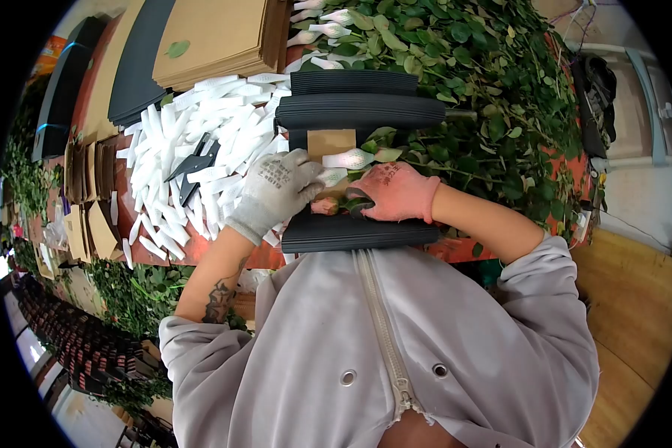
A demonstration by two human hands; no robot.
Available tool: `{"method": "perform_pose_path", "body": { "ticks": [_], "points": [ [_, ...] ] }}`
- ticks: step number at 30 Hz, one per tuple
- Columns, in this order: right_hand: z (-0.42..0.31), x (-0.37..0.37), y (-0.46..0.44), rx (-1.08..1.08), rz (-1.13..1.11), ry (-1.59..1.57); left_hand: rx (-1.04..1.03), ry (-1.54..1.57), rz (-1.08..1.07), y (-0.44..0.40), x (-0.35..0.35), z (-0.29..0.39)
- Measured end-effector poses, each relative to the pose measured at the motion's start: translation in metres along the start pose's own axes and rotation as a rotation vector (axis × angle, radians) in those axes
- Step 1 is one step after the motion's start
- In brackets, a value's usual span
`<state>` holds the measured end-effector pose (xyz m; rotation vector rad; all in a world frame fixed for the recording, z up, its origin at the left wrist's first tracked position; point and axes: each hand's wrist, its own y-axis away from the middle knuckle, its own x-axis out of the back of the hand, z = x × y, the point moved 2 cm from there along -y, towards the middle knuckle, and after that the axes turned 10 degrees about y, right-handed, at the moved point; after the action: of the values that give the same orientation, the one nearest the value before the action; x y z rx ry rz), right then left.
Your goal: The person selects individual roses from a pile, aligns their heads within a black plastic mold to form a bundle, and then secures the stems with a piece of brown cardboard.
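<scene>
Near the middle of the frame, the right hand (396,192), in a pinkish-red printed glove, closes its fingers around the stem of a pink rose (324,206), whose head lies just above a ribbed black stack (360,234). The left hand (282,183), gloved greyish-white, curls beside a white-sleeved bud (331,177); I can't tell whether it grips anything. White tapered sleeves (172,160) heap left of centre.

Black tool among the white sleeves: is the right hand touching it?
Apart. The head view shows the left hand lying between the right hand and the black tool.
</scene>
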<state>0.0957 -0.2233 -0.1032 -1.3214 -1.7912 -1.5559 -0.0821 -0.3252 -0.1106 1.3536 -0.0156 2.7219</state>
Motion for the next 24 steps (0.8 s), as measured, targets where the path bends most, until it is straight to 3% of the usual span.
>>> {"method": "perform_pose_path", "body": {
  "ticks": [3,5,12,24],
  "points": [
    [0.002,-0.008,-0.007,-0.04,-0.107,-0.039,-0.102,0.091,-0.074,0.006,0.003,0.011],
    [0.001,-0.005,-0.007,-0.031,-0.113,-0.077,0.007,0.127,-0.23,0.007,0.002,0.021],
    [0.002,-0.008,-0.004,-0.018,-0.119,-0.158,0.176,0.034,-0.463,-0.005,-0.006,0.018],
    [-0.012,-0.001,-0.014,-0.024,-0.051,-0.028,-0.059,0.358,-0.21,-0.002,-0.02,0.012]
  ]
}}
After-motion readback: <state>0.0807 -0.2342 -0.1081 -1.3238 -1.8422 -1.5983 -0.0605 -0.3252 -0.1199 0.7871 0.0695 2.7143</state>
